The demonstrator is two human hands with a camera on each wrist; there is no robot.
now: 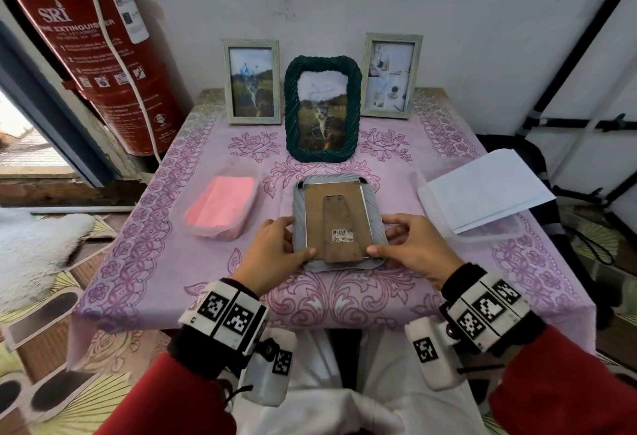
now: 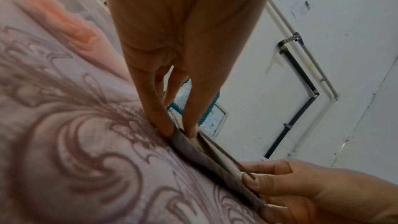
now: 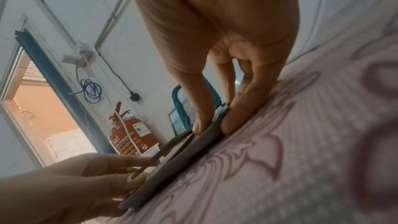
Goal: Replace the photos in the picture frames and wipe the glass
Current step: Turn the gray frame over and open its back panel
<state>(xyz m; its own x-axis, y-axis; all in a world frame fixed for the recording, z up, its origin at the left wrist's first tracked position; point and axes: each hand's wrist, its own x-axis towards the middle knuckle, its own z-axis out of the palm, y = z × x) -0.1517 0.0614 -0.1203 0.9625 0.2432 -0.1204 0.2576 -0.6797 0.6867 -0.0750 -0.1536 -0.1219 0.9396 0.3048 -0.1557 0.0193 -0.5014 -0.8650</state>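
L hand [image 1: 272, 255] & R hand [image 1: 415, 250] near table's front edge, thumbs on brown backing, fingers curled round sides of face-down grey frame [image 1: 337, 224] lying flat on pink cloth [image 1: 344, 293].

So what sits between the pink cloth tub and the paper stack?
The face-down frame, gripped at its near corners by the left hand and right hand; head view.

Soft, even light fills the head view, with daylight entering through the doorway [image 1: 31, 145] at the left. Straight lines bow strongly toward the picture's edges. Glare streaks the glass of the green frame [image 1: 323, 114]. Both wrist views are warm-tinted and smeared: the tablecloth [image 2: 64, 142] is blurred up close, and the doorway glows overexposed orange.
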